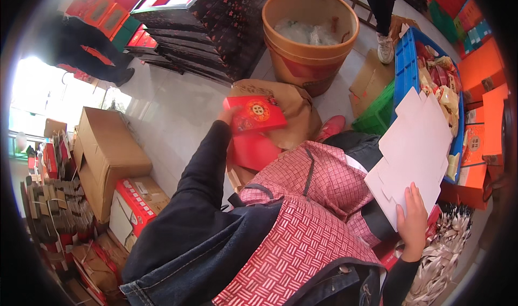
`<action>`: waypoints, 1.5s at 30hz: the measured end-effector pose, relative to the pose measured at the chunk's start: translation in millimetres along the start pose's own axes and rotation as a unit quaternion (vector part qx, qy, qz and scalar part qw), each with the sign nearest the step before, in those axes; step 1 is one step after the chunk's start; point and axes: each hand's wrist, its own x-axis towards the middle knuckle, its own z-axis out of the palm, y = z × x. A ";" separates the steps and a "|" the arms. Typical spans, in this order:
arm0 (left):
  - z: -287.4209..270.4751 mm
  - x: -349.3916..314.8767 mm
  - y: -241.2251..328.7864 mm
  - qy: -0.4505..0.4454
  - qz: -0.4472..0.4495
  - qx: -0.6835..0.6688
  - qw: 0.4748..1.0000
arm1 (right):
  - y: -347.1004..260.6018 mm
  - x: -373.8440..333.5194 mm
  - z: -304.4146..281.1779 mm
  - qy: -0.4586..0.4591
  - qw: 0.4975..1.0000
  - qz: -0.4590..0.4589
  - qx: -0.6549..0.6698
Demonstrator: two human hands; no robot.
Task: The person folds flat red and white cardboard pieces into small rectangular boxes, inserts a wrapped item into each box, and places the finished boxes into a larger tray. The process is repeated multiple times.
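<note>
Red gift box [254, 114] with a gold round emblem sits tilted in the left hand [231, 113], fingers closed on its left edge, held out over a brown paper sack [294, 106] on the floor. White flat card sheets [413, 149] rest against the right hand [412, 219], fingers pressed on their lower edge. Just beyond stand a blue crate [406, 63] of packets and an orange bucket [310, 36]

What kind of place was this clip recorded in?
Probably a gift-box packing workshop. Dark flattened boxes are stacked on the floor, a blue crate holds wrapped goods, and the left hand holds a red box while the right hand grips white card blanks.
</note>
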 end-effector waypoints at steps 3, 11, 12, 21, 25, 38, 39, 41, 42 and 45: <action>-14.5 -0.9 -19.6 -0.010 0.030 0.023 0.999 | 3.2 0.6 1.7 0.004 1.000 -0.012 -0.009; -51.6 -46.7 -10.2 -0.089 0.026 -0.125 0.988 | 1.5 -2.6 2.4 0.017 1.000 0.000 -0.004; -53.0 -46.8 -10.7 -0.094 0.039 -0.116 0.988 | 1.8 -2.8 3.4 0.021 1.000 -0.001 -0.002; -54.9 -53.2 -12.7 -0.102 0.134 -0.167 0.972 | 5.3 -4.6 9.9 0.035 0.999 0.006 -0.005; -16.1 -84.7 45.2 -0.167 0.194 -0.204 0.945 | 5.6 -4.5 6.3 0.019 1.000 -0.011 -0.012; 229.3 -74.7 231.9 -0.304 0.251 -0.177 0.902 | -1.5 5.8 5.8 0.043 0.999 0.011 0.024; 240.7 -61.0 236.7 -0.292 0.264 -0.191 0.899 | 0.7 4.6 5.7 0.045 0.999 0.015 0.021; 252.6 -44.4 261.7 -0.247 0.303 -0.239 0.889 | 2.6 0.8 9.8 0.048 0.999 0.004 0.013; 255.6 -34.5 277.6 -0.214 0.325 -0.255 0.885 | 6.4 -5.0 13.3 0.057 0.998 0.001 0.018; 227.2 11.7 344.8 -0.092 0.418 -0.270 0.863 | 11.1 -12.1 15.7 0.084 0.996 -0.029 0.018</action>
